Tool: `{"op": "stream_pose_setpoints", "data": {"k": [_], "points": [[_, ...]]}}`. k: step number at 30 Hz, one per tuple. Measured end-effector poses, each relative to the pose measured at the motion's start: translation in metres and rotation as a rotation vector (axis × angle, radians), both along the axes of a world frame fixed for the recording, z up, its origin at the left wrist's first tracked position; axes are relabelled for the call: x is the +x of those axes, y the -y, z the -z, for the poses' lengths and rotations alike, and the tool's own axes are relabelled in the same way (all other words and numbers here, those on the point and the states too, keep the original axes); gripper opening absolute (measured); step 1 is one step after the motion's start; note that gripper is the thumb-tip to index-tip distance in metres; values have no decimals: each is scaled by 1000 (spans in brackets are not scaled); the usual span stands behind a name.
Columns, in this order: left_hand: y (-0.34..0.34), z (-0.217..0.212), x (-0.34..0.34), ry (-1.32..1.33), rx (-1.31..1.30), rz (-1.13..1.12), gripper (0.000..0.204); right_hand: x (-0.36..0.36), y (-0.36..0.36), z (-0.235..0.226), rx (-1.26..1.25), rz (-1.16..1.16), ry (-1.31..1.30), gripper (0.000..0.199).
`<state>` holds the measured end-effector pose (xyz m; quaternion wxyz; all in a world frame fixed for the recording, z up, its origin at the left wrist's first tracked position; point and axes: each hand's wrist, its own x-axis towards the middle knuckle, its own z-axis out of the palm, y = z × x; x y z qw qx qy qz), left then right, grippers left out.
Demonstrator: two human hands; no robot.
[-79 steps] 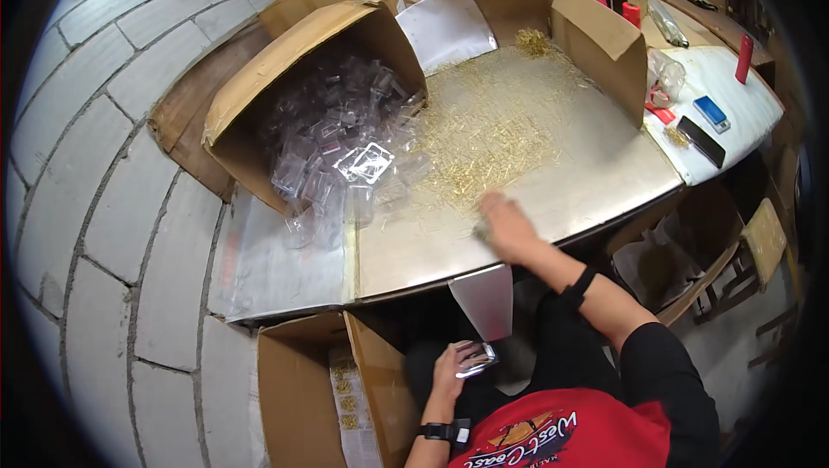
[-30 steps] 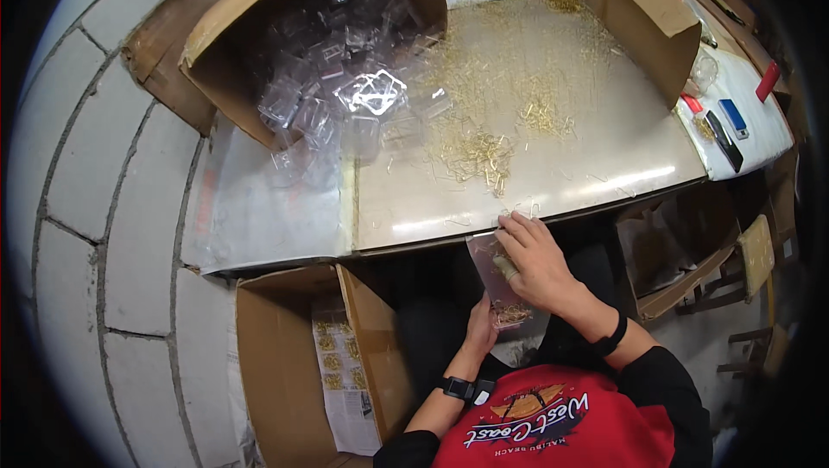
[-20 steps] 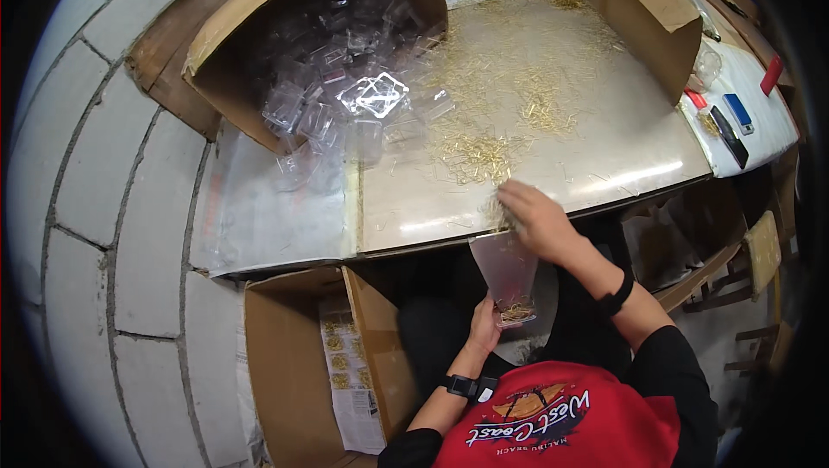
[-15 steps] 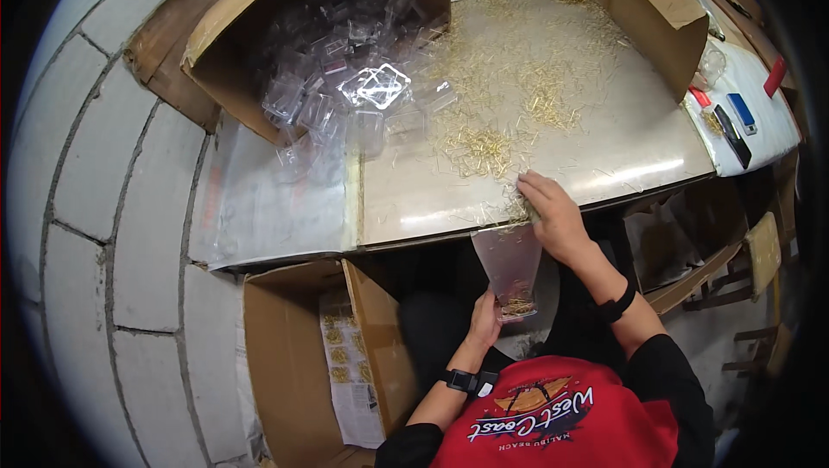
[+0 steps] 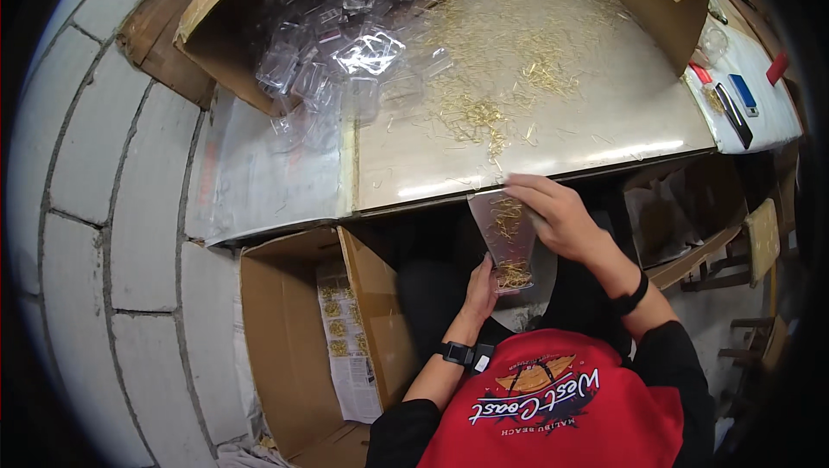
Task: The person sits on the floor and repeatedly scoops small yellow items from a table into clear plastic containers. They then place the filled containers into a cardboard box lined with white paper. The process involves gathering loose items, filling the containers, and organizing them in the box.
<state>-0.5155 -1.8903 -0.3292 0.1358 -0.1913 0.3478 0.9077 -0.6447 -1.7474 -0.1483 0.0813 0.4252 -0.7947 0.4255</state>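
Note:
My left hand (image 5: 482,288) grips the lower end of a clear plastic funnel-shaped chute (image 5: 482,207), its wide mouth tilted up against the table's front edge. Small golden wire hooks (image 5: 507,219) slide down inside it, and more are heaped at its narrow bottom end. Whether a separate small box sits at that end I cannot tell. At the chute's mouth is my right hand (image 5: 561,218), fingers stretched out and together, palm toward the chute, holding nothing I can see. On the table just beyond lies a loose pile of the same hooks (image 5: 473,114), with a thin trail running to the edge.
A cardboard box on its side (image 5: 216,3) spills clear plastic boxes (image 5: 363,97) at the table's left. Low on the left stands an open carton (image 5: 281,330) containing filled packs. A cardboard flap (image 5: 652,15) and a blue stapler-like item (image 5: 743,94) are at right.
My right hand has drawn hooks off the table edge into the chute. More hooks now show inside it, and the near pile has shrunk. The whole view has shifted slightly.

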Motion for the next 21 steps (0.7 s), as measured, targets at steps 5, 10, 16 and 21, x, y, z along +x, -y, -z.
{"op": "stream_pose_setpoints", "data": {"k": [5,10,16,21], "points": [[-6,-1,-7,-2,-57,43,50,-66,3,26,206,-5,-123,41],[1,-2,-1,-15,-59,38,51,-38,5,27,258,99,-169,39],[-4,6,-2,-22,-103,-24,50,-16,1,17,194,54,-192,38],[-7,-12,-5,59,-54,-74,43,-14,-4,16,-7,111,-23,41]]}}
